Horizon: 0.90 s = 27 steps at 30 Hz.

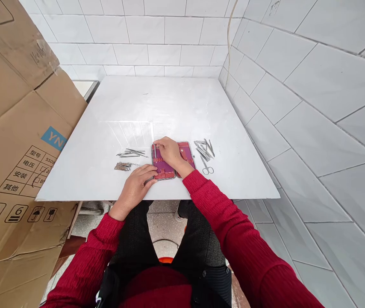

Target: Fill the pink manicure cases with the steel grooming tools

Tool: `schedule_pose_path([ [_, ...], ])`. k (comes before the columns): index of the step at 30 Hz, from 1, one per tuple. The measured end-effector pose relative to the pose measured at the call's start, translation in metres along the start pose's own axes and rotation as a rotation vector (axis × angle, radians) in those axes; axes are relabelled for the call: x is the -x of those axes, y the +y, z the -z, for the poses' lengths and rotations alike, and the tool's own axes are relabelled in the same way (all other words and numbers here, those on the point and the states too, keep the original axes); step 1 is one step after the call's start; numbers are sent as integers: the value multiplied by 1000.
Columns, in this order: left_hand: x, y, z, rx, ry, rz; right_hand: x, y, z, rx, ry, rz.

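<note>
An open manicure case (161,167), red with a purple lining and a row of elastic loops, lies flat on the white table. My left hand (136,184) grips its near left corner, fingers on the lining and thumb at the front edge. Across the case reaches my right hand (169,152), its fingers pinched at the far left corner around the top of a slim metal manicure tool (154,153). The hand and wrist hide much of the case's middle. Left of the case lie nail clippers (123,166) and several thin metal tools (133,152).
Right of the case are small scissors (207,170), another clipper (203,152) and several metal tools (211,147). A large cardboard box (25,141) stands along the table's left side. Tiled walls (313,107) border the white table (182,102) at the back and right.
</note>
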<state>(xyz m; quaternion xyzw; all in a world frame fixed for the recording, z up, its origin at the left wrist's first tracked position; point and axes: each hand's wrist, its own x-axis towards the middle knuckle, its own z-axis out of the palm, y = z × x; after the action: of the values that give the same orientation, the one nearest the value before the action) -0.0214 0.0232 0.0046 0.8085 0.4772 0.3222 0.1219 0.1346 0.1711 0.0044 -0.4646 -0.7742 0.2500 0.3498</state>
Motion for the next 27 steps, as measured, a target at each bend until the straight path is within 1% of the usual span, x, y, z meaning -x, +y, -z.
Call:
schedule_pose_path([
  [6,-1,1,1,-9,-12,3,3,-4,5,71,-67,4],
  [12,0,0,1,-14,-13,3,8,-12,10,146,-100,9],
  [17,0,1,1,-20,-12,1,11,-14,9,156,-117,10],
  [21,0,0,0,-25,-4,-12,13,-15,8,208,-131,6],
  [27,1,0,-1,-35,1,-14,16,-23,12,246,-130,31],
])
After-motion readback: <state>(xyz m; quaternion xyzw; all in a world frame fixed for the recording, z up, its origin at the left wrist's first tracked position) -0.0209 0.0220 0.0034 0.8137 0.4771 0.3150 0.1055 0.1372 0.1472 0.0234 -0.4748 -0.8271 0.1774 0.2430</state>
